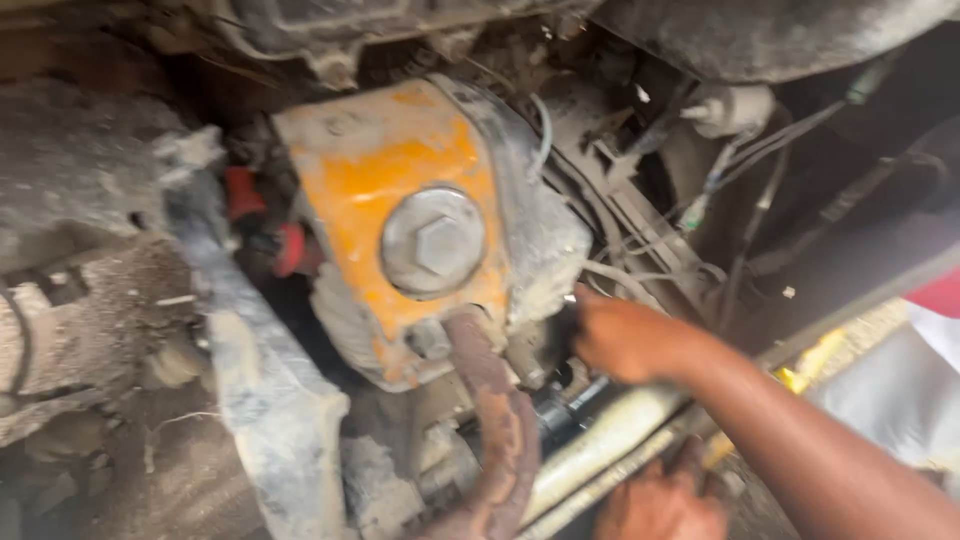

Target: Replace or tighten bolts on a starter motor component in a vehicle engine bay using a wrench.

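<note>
An orange-painted metal bracket (400, 180) with a large grey hex bolt (435, 243) sits in the middle of a dirty vehicle underside. My right hand (625, 335) reaches in from the lower right. Its fingers are curled against a dark part (545, 345) at the bracket's lower right corner; blur hides what they grip. My left hand (660, 500) is at the bottom edge, partly cut off, with fingers hooked over a pale bar (600, 440) that runs diagonally. A rusty curved pipe (500, 430) drops from under the bracket, just left of both hands.
A mud-caked grey arm (260, 370) slants down on the left, with red parts (265, 225) behind it. Grey hoses and wires (640, 240) cross behind my right hand. A white plastic fitting (730, 105) sits upper right. A dark frame beam (860, 260) runs along the right.
</note>
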